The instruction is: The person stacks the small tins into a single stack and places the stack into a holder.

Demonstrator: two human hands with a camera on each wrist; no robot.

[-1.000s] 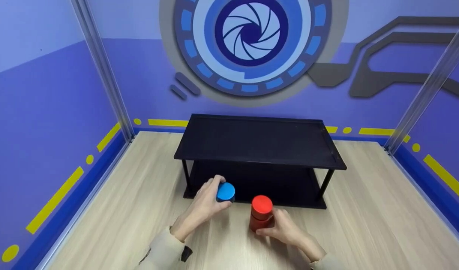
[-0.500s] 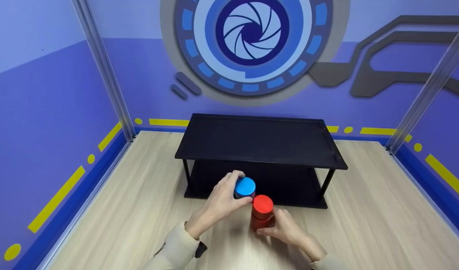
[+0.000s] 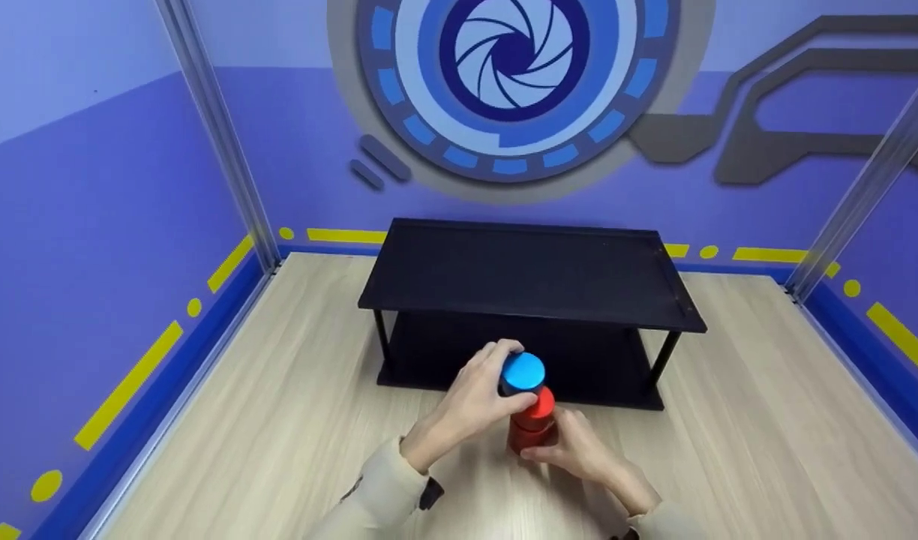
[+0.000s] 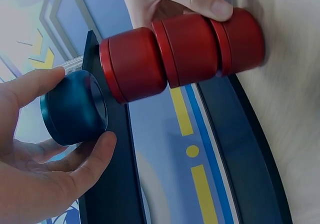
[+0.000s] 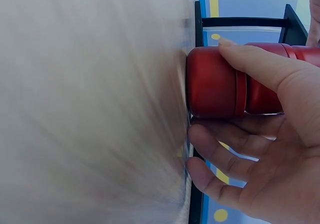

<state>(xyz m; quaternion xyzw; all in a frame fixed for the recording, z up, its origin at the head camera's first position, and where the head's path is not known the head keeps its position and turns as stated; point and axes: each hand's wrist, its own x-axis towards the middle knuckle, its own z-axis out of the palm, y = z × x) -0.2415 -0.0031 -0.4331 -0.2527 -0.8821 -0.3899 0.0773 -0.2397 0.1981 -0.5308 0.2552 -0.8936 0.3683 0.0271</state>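
My left hand (image 3: 470, 397) pinches a small round blue metal tin (image 3: 523, 371) between thumb and fingers. Three red tins stand stacked upright on the table, and the left wrist view shows the top one (image 4: 134, 64), the middle one (image 4: 190, 49) and the bottom one (image 4: 243, 42). A narrow gap separates the blue tin from the top red tin, with the blue one slightly tilted. Low on the stack, my right hand (image 3: 583, 446) steadies the red tins, its thumb across the bottom tin (image 5: 212, 82) and its fingers along the other side.
Just behind the stack stands a black two-tier shelf (image 3: 534, 274) with thin posts. The pale wooden tabletop (image 3: 294, 420) is enclosed by blue printed walls (image 3: 114, 262) and metal corner posts (image 3: 219, 135).
My left hand has carried the blue tin rightward, from left of the red stack to its top end. The right hand keeps its hold on the stack. The head view has shifted slightly.
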